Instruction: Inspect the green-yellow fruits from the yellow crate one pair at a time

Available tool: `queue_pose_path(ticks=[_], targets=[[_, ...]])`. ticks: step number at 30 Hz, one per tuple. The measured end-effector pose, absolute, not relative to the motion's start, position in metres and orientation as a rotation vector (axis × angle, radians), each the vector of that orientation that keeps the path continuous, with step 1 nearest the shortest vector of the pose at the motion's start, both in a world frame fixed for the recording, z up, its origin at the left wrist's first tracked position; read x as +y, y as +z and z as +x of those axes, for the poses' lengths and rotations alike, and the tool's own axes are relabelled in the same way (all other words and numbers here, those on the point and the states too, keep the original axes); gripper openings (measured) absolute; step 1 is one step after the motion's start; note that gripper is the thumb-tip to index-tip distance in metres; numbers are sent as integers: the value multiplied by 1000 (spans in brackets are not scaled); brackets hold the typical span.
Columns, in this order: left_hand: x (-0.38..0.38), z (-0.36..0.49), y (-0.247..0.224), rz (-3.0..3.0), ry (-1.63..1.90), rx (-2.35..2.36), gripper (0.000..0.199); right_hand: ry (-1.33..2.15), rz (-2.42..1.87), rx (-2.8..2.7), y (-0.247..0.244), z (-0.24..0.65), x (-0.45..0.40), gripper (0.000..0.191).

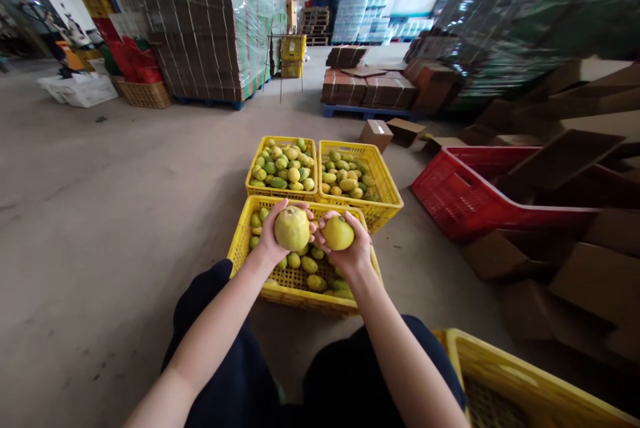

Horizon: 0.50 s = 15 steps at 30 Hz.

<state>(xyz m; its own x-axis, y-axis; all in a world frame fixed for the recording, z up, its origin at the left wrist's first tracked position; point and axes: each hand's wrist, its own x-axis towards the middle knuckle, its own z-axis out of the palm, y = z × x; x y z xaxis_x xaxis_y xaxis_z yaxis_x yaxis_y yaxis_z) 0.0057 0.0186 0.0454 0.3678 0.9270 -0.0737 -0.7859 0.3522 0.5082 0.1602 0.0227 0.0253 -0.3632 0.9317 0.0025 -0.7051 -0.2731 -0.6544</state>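
Observation:
Over the nearest yellow crate (240, 241), my left hand (271, 233) is closed round a yellow-green papaya (293, 229), its end turned toward me. My right hand (359, 247) grips a slightly smaller, yellower papaya (339, 233) beside it. The fingertips of both hands come close together between the two fruits. Below them, several green and yellow papayas (316, 283) lie loose in the crate, partly hidden by my hands and forearms.
Two more yellow crates (249, 178) (393, 198) with papayas stand just beyond. A yellow crate (525, 368) is at my lower right. A red crate (450, 191) sits among cardboard boxes (595, 281) on the right. Wrapped carton stacks (195, 21) and a loaded blue pallet (350, 111) stand farther back.

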Motion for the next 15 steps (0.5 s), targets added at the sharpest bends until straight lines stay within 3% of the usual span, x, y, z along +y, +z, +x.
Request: queue_pose_path(ticks=[15], targets=[[18, 7, 47, 485, 1098, 374, 29, 1805, -473, -775, 31, 158, 19, 22]])
